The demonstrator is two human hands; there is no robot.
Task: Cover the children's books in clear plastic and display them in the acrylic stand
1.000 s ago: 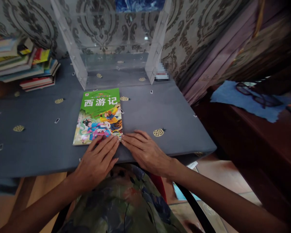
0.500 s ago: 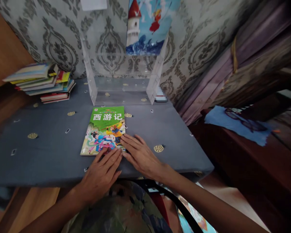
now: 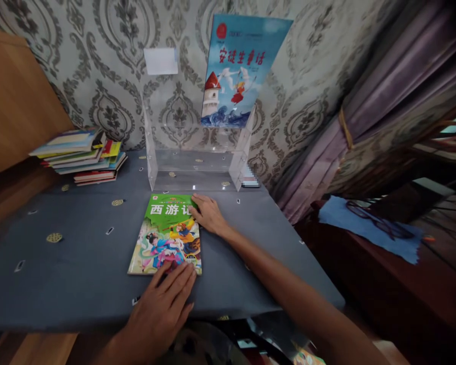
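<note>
A picture book (image 3: 163,233) with a green top, white characters and colourful figures lies face up on the cloth-covered table. My left hand (image 3: 161,299) rests at its lower edge, palm down, fingers stretched out over the bottom of the cover. At the upper right corner is my right hand (image 3: 209,214), its fingertips touching the cover and apart from one another; its underside is hidden. Behind the book stands a clear acrylic rack (image 3: 193,180). A blue book (image 3: 247,66) with a castle and a red-clothed figure is upright at the rack's upper right.
At the back left is an uneven stack of books (image 3: 83,154). A white card (image 3: 161,61) shows at the rack's upper left. Glasses (image 3: 380,218) lie on a blue cloth (image 3: 336,215) on the dark furniture to the right, beside a tied curtain (image 3: 338,137).
My right hand has slid up the book's right side from the lower corner to the upper one. My left hand stays at the lower edge. The view has tilted upward.
</note>
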